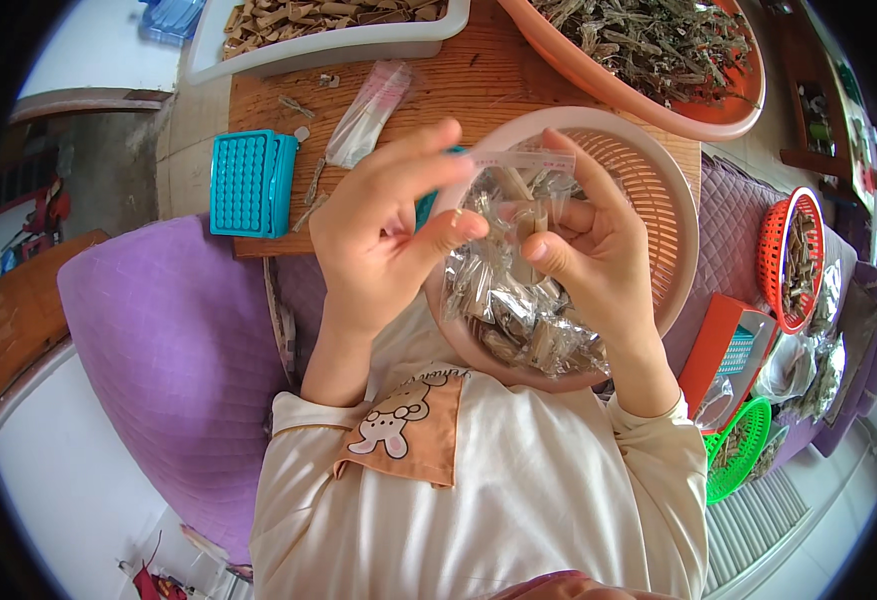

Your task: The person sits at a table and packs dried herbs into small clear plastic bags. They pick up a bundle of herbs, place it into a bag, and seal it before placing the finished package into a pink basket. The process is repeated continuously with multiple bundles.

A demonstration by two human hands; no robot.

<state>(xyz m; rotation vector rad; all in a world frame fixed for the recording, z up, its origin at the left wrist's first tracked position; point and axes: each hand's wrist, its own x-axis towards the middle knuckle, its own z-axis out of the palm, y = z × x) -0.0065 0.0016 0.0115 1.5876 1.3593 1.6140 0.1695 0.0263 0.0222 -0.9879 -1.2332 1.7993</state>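
A clear zip-seal bag [523, 160] is up in front of me, over a pale pink basket [673, 190]. My right hand [598, 245] grips the bag, thumb in front and index finger stretched along its top edge. Pale dried pieces, like cut stems, show by its fingers. My left hand [383, 235] is beside the bag's left edge, thumb and fingers apart. Bits of something teal [425, 207] show behind it; what it is, I cannot tell. Below the bag, several shiny clear packets [528, 320] of dried pieces lie in the basket.
A teal ridged box [251, 185] and flat empty bags [370, 115] lie on the wooden table [458, 75]. Behind are a white tub [328, 55] of brown pieces and an orange basin [598, 75] of dried stems. Red [773, 260] and green [753, 455] baskets stand right.
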